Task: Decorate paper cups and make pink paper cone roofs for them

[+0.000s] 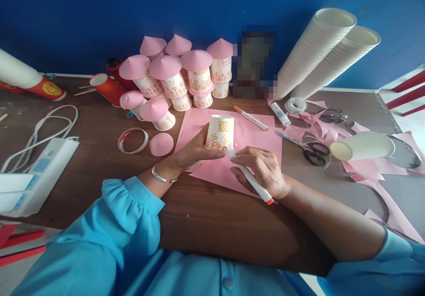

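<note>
My left hand (198,149) grips a white paper cup (214,125), which stands upside down with its narrow end up. Orange and red flowers are drawn around its lower part, and a yellow cross-hatched square sits above them. In my right hand (262,167) is a white marker (254,184) with an orange-red end. The marker's tip is at the cup's lower edge; whether it touches cannot be made out. Under both hands lies pink paper (239,170), with an orange-capped marker (251,118) resting on it just behind the cup.
Decorated cups with pink cone roofs (166,68) stand at the back. Tall cup stacks (315,48) lean against the blue wall. Scissors (307,149), a glue bottle (280,113), clear tape (295,105) and paper scraps lie right. A tape roll (133,140) and power strip (49,172) lie left.
</note>
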